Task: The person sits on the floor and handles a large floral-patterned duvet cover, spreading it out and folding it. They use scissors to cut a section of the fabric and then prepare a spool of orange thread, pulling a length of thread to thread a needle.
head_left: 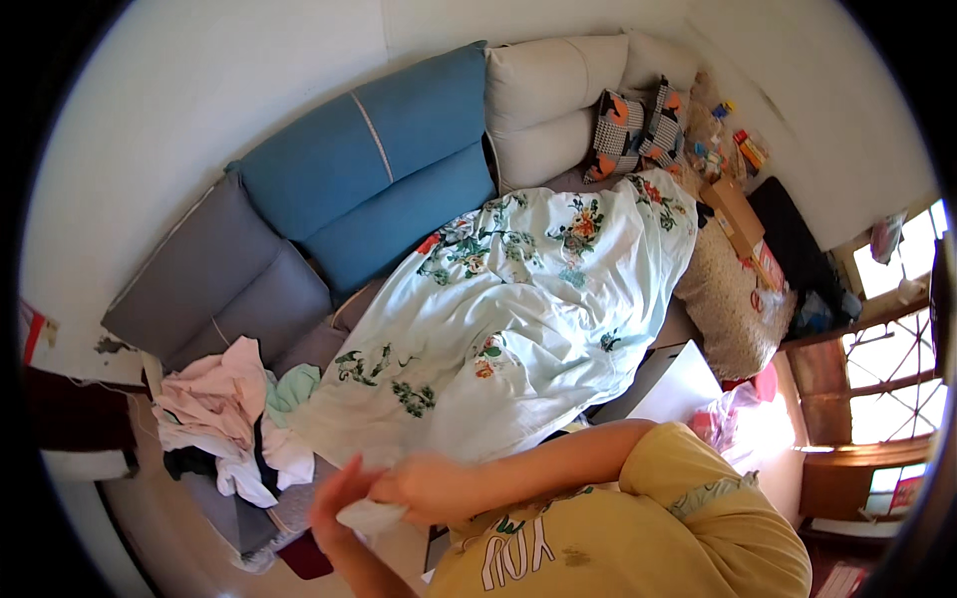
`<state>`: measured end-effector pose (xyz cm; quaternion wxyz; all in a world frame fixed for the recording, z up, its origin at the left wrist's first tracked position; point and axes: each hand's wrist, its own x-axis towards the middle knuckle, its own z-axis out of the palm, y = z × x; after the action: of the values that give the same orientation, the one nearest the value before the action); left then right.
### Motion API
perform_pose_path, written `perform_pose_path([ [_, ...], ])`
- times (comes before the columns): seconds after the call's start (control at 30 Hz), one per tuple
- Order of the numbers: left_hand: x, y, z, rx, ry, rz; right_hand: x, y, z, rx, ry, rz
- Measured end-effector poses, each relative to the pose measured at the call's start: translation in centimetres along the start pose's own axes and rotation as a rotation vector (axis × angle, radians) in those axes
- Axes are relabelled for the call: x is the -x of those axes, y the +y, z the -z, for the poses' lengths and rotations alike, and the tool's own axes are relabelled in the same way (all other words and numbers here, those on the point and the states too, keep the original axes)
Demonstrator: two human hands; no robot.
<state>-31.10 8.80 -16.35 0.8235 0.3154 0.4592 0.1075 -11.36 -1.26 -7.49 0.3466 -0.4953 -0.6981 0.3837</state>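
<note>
A large white floral cloth (478, 349), like a bed sheet or duvet cover, lies spread and wrinkled over the sofa seat, its near part rising towards me. My right hand (424, 488) reaches across my body, its fingers closed on the cloth, and a small white end sticks out below the fist. Close beside it on the left, my left hand (337, 500) is raised with its fingers stretched out, slightly smeared by motion. Its palm side faces the white end; I cannot make out whether they touch.
Behind the cloth stands a sofa with grey, blue (369, 149) and cream backrests. Patterned cushions (616, 135) rest at the far right. A pile of pink and white clothes (224, 409) lies at the left. A cardboard box (733, 214) and a white box-like piece (678, 384) are at right.
</note>
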Motion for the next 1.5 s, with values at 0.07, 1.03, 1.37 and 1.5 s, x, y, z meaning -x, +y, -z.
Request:
perform_pose_path([
  [0.07, 5.3, 3.1, -4.4, -0.339, 0.029, -0.227, -0.6, 0.3, 0.2, -0.134, 0.245, -0.025],
  [1.03, 11.0, 19.5, -16.5, -0.99, 1.093, -2.149, 36.3, 23.4, 2.8, -1.054, 1.488, -1.208],
  [1.37, 12.4, 22.9, -3.5, -0.456, 0.835, -1.568, 33.3, 31.9, 5.1, -1.195, 2.156, -1.175],
  [1.5, 8.3, 25.2, -3.7, -0.401, 0.688, -1.227, 29.9, 31.9, 18.8, -1.448, 1.998, -0.491],
])
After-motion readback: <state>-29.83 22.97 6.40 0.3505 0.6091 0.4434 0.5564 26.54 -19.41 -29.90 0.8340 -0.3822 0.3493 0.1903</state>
